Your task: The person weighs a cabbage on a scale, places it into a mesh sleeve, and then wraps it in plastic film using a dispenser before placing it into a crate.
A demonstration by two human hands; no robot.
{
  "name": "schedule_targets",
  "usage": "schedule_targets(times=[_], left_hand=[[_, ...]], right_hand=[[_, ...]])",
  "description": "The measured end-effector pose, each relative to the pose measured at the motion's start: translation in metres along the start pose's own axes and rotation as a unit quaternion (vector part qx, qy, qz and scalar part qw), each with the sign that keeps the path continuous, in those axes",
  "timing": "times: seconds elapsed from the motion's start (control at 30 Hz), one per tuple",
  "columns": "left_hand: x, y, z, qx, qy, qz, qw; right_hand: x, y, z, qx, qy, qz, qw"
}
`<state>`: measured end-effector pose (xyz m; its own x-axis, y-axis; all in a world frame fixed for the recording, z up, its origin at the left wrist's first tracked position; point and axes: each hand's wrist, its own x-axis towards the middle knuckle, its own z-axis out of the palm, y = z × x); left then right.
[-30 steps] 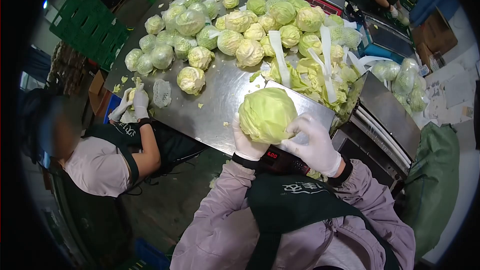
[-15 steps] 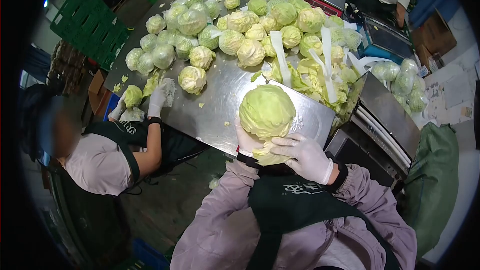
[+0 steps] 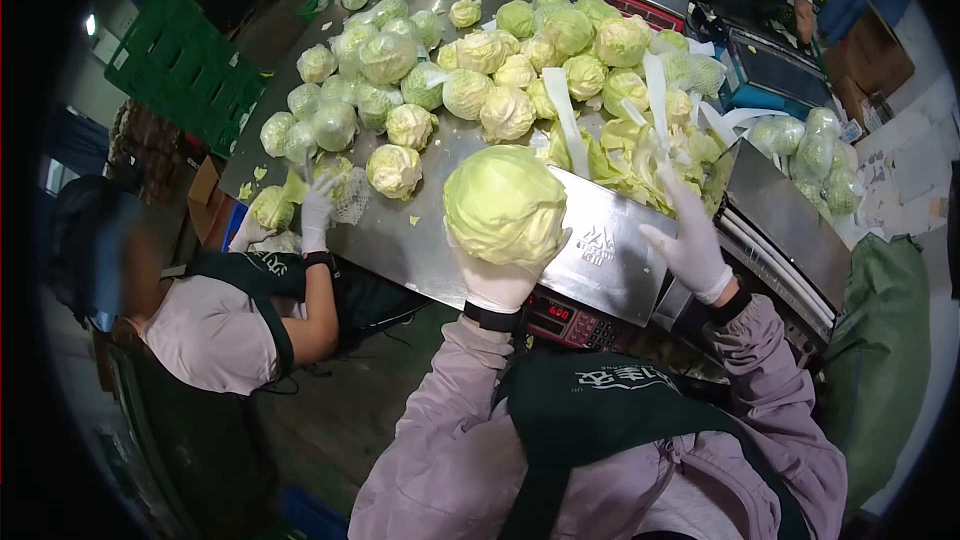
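Note:
A pale green cabbage (image 3: pixel 504 204) rests in my gloved left hand (image 3: pixel 497 275), whose fingers cup it from below. It is held above the left side of a weighing scale's metal plate (image 3: pixel 605 245). To the right, my gloved right hand (image 3: pixel 692 245) is raised with its fingers spread and no object visible in it. That hand is nearest to a heap of loose cabbage leaves (image 3: pixel 640 160) beyond the scale. The scale's red display (image 3: pixel 552 311) is lit below the cabbage.
Many cabbages (image 3: pixel 508 114), some wrapped in film or netting, cover the steel table (image 3: pixel 440 215). At left a co-worker (image 3: pixel 225 325) handles another cabbage (image 3: pixel 271 208). A metal-topped machine (image 3: pixel 785 225) stands at right beside a green sack (image 3: pixel 880 340). Green crates (image 3: pixel 185 70) are stacked at far left.
My right hand has left the cabbage and moved right and away from me, its fingers opening. The loose outer leaf it held is no longer on the cabbage. The scale's display has come into view.

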<state>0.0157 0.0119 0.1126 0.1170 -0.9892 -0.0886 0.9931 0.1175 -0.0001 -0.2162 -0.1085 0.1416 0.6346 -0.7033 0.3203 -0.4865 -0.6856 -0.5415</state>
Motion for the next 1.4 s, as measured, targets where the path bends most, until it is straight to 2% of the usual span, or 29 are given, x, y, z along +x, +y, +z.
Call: schedule_targets(times=[0.03,0.07,0.13,0.17,0.2,0.23,0.27,0.3,0.33,0.4,0.43,0.47,0.5,0.53,0.6,0.67,0.73,0.8,0.87,0.93,1.03,1.13,1.17,1.2,1.23,1.27,1.3,1.33,1.4], left_hand=[[0.001,-0.005,0.001,0.024,-0.025,0.004,0.999],[0.001,-0.008,0.005,0.025,-0.027,-0.004,0.999],[0.002,-0.021,0.010,0.060,-0.010,0.034,0.998],[-0.001,-0.023,0.003,0.205,0.014,0.056,0.977],[-0.004,-0.015,-0.005,0.328,-0.028,0.058,0.942],[-0.009,-0.009,0.008,0.365,-0.031,0.033,0.930],[-0.013,0.000,0.023,0.403,-0.035,0.010,0.915],[-0.012,0.011,0.028,0.353,-0.081,-0.021,0.932],[-0.010,0.009,0.024,0.353,-0.081,-0.022,0.932],[-0.004,0.005,0.007,0.480,-0.036,0.018,0.876],[-0.003,0.000,-0.001,0.425,-0.003,0.015,0.905],[-0.003,-0.006,-0.009,0.428,-0.004,0.015,0.904],[-0.004,-0.013,-0.016,0.399,0.023,0.027,0.916],[-0.004,-0.021,-0.019,0.369,0.050,0.037,0.927],[-0.007,-0.029,-0.019,0.357,0.057,0.029,0.932],[-0.006,-0.032,-0.028,0.346,0.048,0.039,0.936],[-0.005,-0.036,-0.031,0.382,0.042,0.062,0.921],[-0.007,-0.044,-0.016,0.438,0.029,0.100,0.893],[-0.009,-0.047,-0.015,0.458,0.014,0.089,0.884],[-0.012,-0.043,-0.032,0.386,0.062,0.044,0.920],[-0.016,-0.042,-0.035,0.363,0.057,0.024,0.930],[-0.015,-0.041,-0.042,0.290,0.039,-0.001,0.956],[-0.017,-0.041,-0.042,0.292,0.040,0.000,0.956],[-0.019,-0.041,-0.040,0.236,0.030,-0.019,0.971],[-0.020,-0.041,-0.040,0.180,0.020,-0.037,0.983],[-0.020,-0.039,-0.040,0.180,0.021,-0.032,0.983],[-0.021,-0.038,-0.040,0.220,0.028,-0.028,0.975],[-0.022,-0.036,-0.040,0.260,0.034,-0.027,0.965],[-0.019,-0.038,-0.035,0.299,0.019,-0.004,0.954]], right_hand=[[0.001,-0.006,0.005,0.123,-0.029,0.036,0.991],[0.006,-0.034,0.001,0.256,-0.097,0.103,0.956],[0.004,-0.044,0.019,0.333,-0.131,0.086,0.930],[0.009,-0.056,0.024,0.451,-0.111,0.097,0.880],[0.012,-0.061,0.025,0.562,-0.090,0.103,0.816],[0.013,-0.048,0.023,0.630,-0.124,0.160,0.750],[0.011,-0.041,0.021,0.628,-0.115,0.161,0.752],[0.010,-0.034,0.019,0.573,-0.094,0.125,0.804],[0.008,-0.031,0.018,0.516,-0.076,0.091,0.848],[0.003,-0.034,0.018,0.496,-0.078,0.116,0.857],[0.002,-0.037,0.018,0.473,-0.081,0.138,0.866],[0.001,-0.038,0.020,0.450,-0.081,0.159,0.875],[-0.003,-0.039,0.025,0.526,-0.029,0.187,0.829],[-0.003,-0.036,0.026,0.527,-0.028,0.190,0.828],[-0.002,-0.026,0.025,0.473,-0.096,0.195,0.854],[-0.003,-0.023,0.019,0.475,-0.103,0.187,0.853],[-0.004,-0.023,0.013,0.434,-0.117,0.149,0.881],[-0.007,-0.022,0.013,0.418,-0.116,0.165,0.886],[-0.011,-0.016,0.014,0.402,-0.112,0.181,0.891],[-0.015,-0.009,0.020,0.341,-0.088,0.145,0.925],[-0.018,-0.013,0.017,0.283,-0.108,0.141,0.943],[-0.016,-0.012,-0.003,0.296,-0.163,0.158,0.928],[-0.013,0.001,-0.013,0.266,-0.171,0.051,0.947],[-0.007,0.015,-0.018,0.356,-0.220,0.088,0.904],[-0.005,0.038,-0.016,0.362,-0.182,0.112,0.907],[0.003,0.051,-0.013,0.379,-0.089,0.166,0.906],[0.011,0.059,-0.024,0.119,-0.018,0.176,0.977],[0.017,0.068,-0.020,-0.094,0.124,0.061,0.986],[0.023,0.030,-0.039,-0.048,0.088,-0.025,0.995]])
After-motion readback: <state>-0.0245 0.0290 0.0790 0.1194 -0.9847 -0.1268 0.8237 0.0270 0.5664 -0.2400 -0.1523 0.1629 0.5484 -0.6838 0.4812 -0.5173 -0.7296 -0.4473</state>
